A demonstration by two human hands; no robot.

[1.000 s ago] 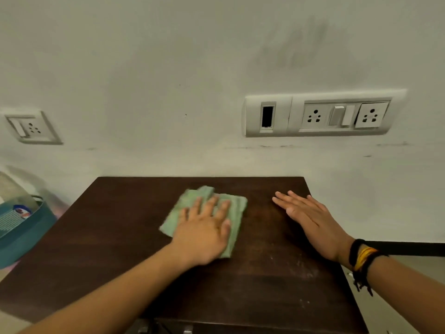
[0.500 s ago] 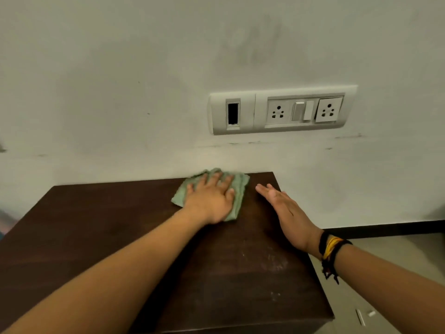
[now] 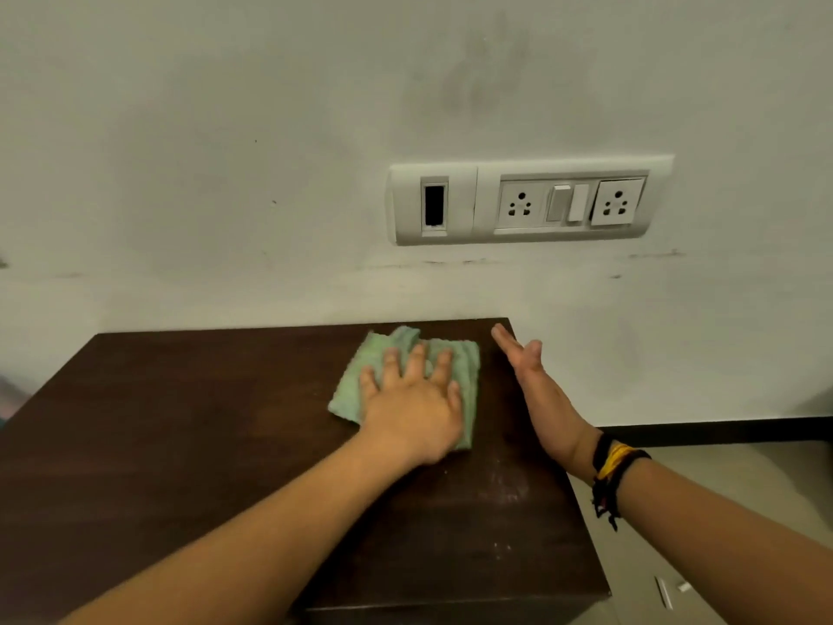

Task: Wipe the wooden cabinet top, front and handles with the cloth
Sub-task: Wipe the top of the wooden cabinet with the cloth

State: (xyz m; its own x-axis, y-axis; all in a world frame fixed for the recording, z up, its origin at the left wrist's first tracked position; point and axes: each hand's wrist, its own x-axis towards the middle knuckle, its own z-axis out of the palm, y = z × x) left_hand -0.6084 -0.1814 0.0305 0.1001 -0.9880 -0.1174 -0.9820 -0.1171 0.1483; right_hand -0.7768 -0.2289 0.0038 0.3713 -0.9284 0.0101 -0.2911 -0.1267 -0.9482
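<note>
The dark wooden cabinet top (image 3: 180, 421) fills the lower half of the head view, with faint dusty smears near its right front. A folded green cloth (image 3: 383, 354) lies on the top close to the rear right corner. My left hand (image 3: 412, 412) presses flat on the cloth with fingers spread, covering most of it. My right hand (image 3: 536, 394) is just right of the cloth, fingers straight and together, turned up on its little-finger edge with the palm facing left. It holds nothing. Black and yellow bands circle the right wrist. The cabinet front and handles are out of sight.
A pale wall rises directly behind the cabinet, carrying a white socket and switch panel (image 3: 532, 200) above the rear right corner. A black skirting strip (image 3: 721, 428) and grey floor (image 3: 721, 489) lie to the right of the cabinet, with small white bits (image 3: 662, 593) on the floor.
My left hand has drawn the cloth back a little from the rear edge toward me. My right hand has turned from lying flat to standing on its edge.
</note>
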